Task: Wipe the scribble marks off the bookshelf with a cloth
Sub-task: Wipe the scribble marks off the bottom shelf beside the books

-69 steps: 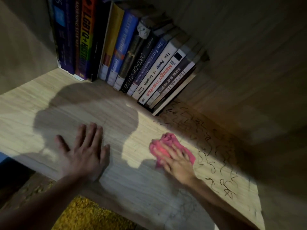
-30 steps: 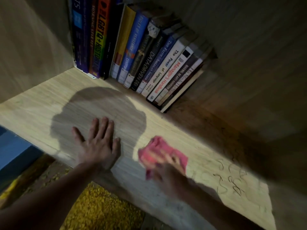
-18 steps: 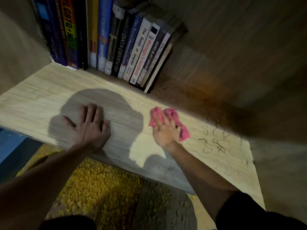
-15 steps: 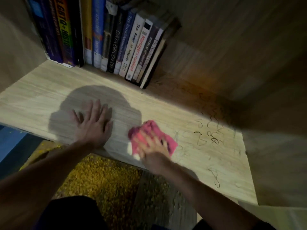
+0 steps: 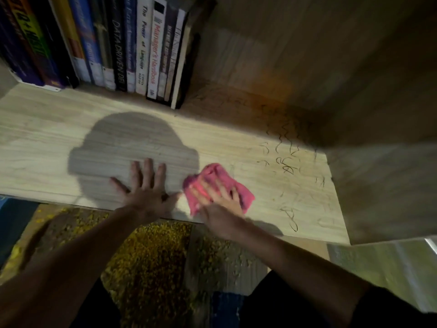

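Head view: the left hand (image 5: 146, 190) lies palm-down on the bookshelf (image 5: 47, 143) board near its front edge. Its fingers are straight and spread, its grip released, and it holds nothing. Just to its right, the right hand (image 5: 220, 209) presses a crumpled pink cloth (image 5: 214, 172) onto the board. Its fingers lie flat across the cloth rather than curled round it, though they are blurred. The cloth sits near the front edge, between the left hand and the scribble marks (image 5: 287, 166). These dark squiggles cover the right end of the board and run back into the shaded corner. A row of books (image 5: 142, 43) stands upright at the back left. A rounded shadow (image 5: 132, 143) falls on the board behind the left hand. Below the shelf edge is a yellow rug (image 5: 151, 256).
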